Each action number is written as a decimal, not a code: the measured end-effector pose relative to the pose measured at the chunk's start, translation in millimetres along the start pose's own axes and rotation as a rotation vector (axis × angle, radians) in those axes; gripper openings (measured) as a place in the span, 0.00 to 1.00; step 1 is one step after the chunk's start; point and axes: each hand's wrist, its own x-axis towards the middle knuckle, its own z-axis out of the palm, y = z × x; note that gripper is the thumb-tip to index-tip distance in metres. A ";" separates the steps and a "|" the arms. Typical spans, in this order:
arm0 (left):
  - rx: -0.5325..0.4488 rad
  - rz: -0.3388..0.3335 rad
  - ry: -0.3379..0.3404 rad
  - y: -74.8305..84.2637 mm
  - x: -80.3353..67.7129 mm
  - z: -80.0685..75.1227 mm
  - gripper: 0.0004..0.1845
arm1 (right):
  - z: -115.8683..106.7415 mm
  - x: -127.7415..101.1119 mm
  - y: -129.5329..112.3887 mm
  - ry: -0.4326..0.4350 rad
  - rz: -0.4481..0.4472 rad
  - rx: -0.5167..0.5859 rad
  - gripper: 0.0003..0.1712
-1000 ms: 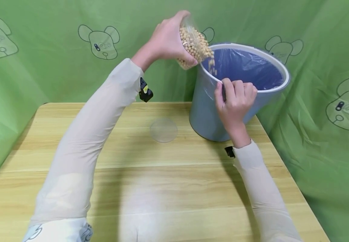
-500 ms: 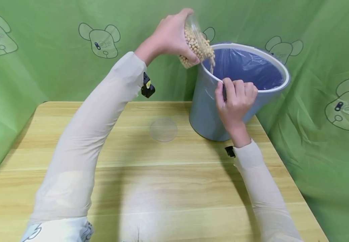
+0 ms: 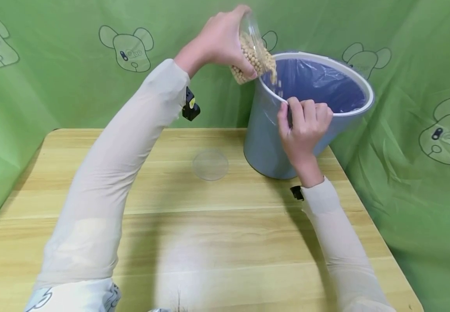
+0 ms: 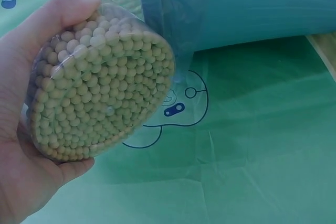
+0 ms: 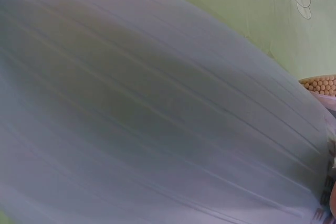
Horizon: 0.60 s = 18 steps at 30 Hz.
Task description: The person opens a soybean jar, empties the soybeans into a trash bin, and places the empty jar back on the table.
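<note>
My left hand [image 3: 221, 41] grips a clear plastic jar [image 3: 254, 32] of small round beige beans [image 3: 253, 56], perhaps soybeans. The jar lies tipped over the left rim of a grey-blue trash can [image 3: 263, 130], and a stream of beans falls from its mouth inside. In the left wrist view, the jar's base [image 4: 105, 87] faces the camera and beans fill it there. My right hand [image 3: 306, 128] grips the can's near rim, fingers curled over the top, while the can leans toward the right. Its outer wall [image 5: 157, 98] fills most of the right wrist view.
A clear round disc [image 3: 210, 165], like a lid, lies on the wooden table [image 3: 209, 234] left of the can. A clear bag [image 3: 322, 82] lines the can. Green printed cloth [image 3: 69, 65] hangs behind and at both sides.
My left hand has shifted slightly up and right with the jar, and beans keep pouring out. The right hand keeps its grip on the rim.
</note>
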 end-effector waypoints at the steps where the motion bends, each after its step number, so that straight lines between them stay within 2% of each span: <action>1: 0.001 0.002 0.000 0.0 0.3 0.1 0.73 | 0.1 0.0 0.2 0.003 0.000 -0.003 0.14; 18: 0.074 0.026 -0.019 3.8 1.9 -1.3 0.73 | 1.1 -2.5 -2.2 0.002 0.006 -0.006 0.14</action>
